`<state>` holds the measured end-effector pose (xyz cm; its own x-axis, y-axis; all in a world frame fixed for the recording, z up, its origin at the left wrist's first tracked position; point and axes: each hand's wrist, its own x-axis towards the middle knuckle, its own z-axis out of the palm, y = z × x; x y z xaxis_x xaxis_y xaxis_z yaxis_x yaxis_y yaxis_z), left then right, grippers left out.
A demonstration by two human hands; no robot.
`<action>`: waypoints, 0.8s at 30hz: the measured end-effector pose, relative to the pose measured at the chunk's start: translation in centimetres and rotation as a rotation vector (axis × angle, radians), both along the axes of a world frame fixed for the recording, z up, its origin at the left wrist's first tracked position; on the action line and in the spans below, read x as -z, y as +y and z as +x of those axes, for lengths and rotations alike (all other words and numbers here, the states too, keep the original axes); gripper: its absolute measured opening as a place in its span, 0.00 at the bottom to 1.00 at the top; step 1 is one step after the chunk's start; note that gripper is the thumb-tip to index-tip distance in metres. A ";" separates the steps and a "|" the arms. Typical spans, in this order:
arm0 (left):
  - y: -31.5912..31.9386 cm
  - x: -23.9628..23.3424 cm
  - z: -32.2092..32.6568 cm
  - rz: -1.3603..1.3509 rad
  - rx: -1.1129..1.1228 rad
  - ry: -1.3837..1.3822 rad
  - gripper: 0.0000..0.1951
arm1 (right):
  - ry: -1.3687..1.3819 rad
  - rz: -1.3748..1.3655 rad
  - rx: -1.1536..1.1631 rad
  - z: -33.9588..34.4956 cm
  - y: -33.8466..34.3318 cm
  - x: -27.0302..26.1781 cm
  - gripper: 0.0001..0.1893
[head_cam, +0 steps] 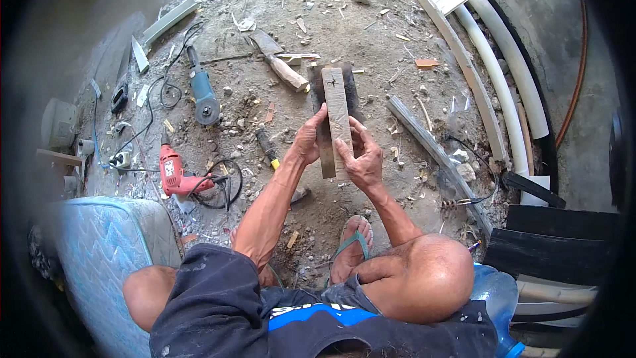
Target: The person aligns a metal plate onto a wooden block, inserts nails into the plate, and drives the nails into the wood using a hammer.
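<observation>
Between my hands is a narrow wooden block (338, 109), lying lengthwise over a dark flat piece (354, 93) with a brownish strip along its left side. My left hand (309, 134) grips the left edge, with its thumb pointing up along the side. My right hand (362, 155) holds the block's right side near the lower end, its thumb on the top face. Whether the dark piece is held or rests below cannot be told. A wide-bladed cleaver with a wooden handle (287, 73) lies just beyond, to the left.
On the dirt floor at left lie an angle grinder (202, 92) and a red electric drill (174, 174) with cords. A dark-handled tool (266, 144) lies near my left forearm. A grey bar (437, 159) and white pipes (492, 69) lie at right; a mattress (107, 243) is at lower left.
</observation>
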<state>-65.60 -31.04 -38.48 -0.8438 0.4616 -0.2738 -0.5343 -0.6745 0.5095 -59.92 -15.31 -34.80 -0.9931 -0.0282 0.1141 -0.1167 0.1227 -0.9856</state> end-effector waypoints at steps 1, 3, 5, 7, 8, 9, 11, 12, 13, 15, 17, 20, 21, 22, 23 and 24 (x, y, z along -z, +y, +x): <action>0.1 -0.1 0.0 0.004 0.005 -0.008 0.27 | 0.008 0.007 0.012 -0.1 0.1 0.3 0.31; 0.2 0.2 0.0 0.005 0.008 -0.008 0.27 | 0.013 0.011 0.025 -0.1 0.4 0.5 0.30; -0.1 0.1 0.0 -0.011 0.006 -0.013 0.27 | 0.000 0.021 -0.005 -0.2 0.4 0.3 0.29; -0.2 0.1 0.0 -0.033 0.010 -0.004 0.27 | 0.016 0.017 -0.009 -0.3 0.4 0.5 0.29; -0.4 0.2 0.0 -0.055 0.014 0.008 0.27 | 0.034 0.013 -0.012 -0.3 0.3 0.6 0.29; -0.5 0.2 -0.1 -0.056 0.011 0.005 0.27 | 0.031 0.012 -0.015 -0.3 0.2 0.7 0.29; 0.4 0.2 -0.5 -0.077 0.044 0.017 0.27 | -0.025 -0.046 0.013 -0.2 0.9 0.5 0.29; 0.5 0.3 -0.4 -0.092 0.032 0.015 0.28 | -0.032 -0.045 0.012 -0.2 0.9 0.6 0.29; 0.5 0.3 -0.5 -0.091 0.031 0.009 0.28 | -0.032 -0.043 0.017 -0.2 1.0 0.7 0.29; 0.5 0.7 -0.6 -0.064 0.067 0.040 0.29 | -0.052 -0.039 0.020 -0.2 1.0 0.7 0.29; 0.5 1.4 -0.7 -0.086 0.080 0.046 0.30 | -0.058 -0.117 -0.004 -0.6 1.0 0.8 0.28; 0.3 0.8 -0.3 -0.100 0.060 0.010 0.30 | -0.153 -0.168 -0.050 -0.9 1.1 0.0 0.28; 0.3 0.7 -0.4 -0.102 0.058 0.001 0.30 | -0.143 -0.148 -0.062 -1.3 1.2 -0.1 0.28; 0.2 0.7 -0.4 -0.110 0.047 -0.015 0.29 | -0.180 -0.151 -0.051 -1.5 1.2 -0.4 0.28; 0.0 0.8 -0.2 -0.119 0.035 -0.031 0.29 | -0.189 -0.154 -0.053 -1.3 1.1 -0.3 0.28; 0.2 0.5 -0.2 -0.120 0.032 -0.023 0.29 | -0.214 -0.175 -0.062 -1.5 1.4 -0.4 0.28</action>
<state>-65.77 -30.80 -39.02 -0.8219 0.4512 -0.3477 -0.5672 -0.5915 0.5731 -61.40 -13.93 -34.40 -0.9921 -0.0878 -0.0894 0.0943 -0.0524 -0.9942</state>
